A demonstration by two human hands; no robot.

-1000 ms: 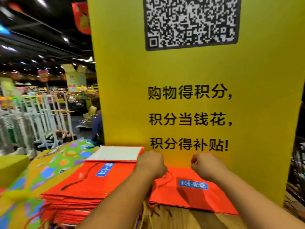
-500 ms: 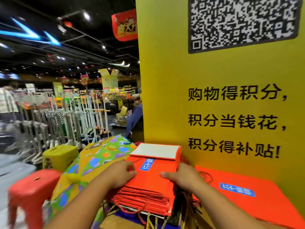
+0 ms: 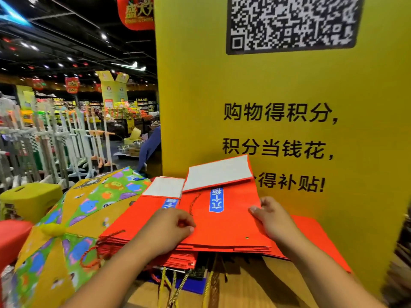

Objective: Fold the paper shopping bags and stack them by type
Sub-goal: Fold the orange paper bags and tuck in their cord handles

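Folded red paper-bag bundle (image 3: 224,227), clamped by left hand (image 3: 169,227) at 9 and right hand (image 3: 274,218) at 3 o'clock, newly lifted off red bag stack (image 3: 140,216); probably regrouping.

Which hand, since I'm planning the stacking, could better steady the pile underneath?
Probably the left hand: it grips the lifted bags directly above the pile, while the right hand holds their far edge.

Folded flat red paper bag (image 3: 224,221), blue label up, lies skewed atop the red bag stack (image 3: 142,225), white base flap raised.

Both forearms and both hands (image 3: 171,227) (image 3: 273,221) are bare.
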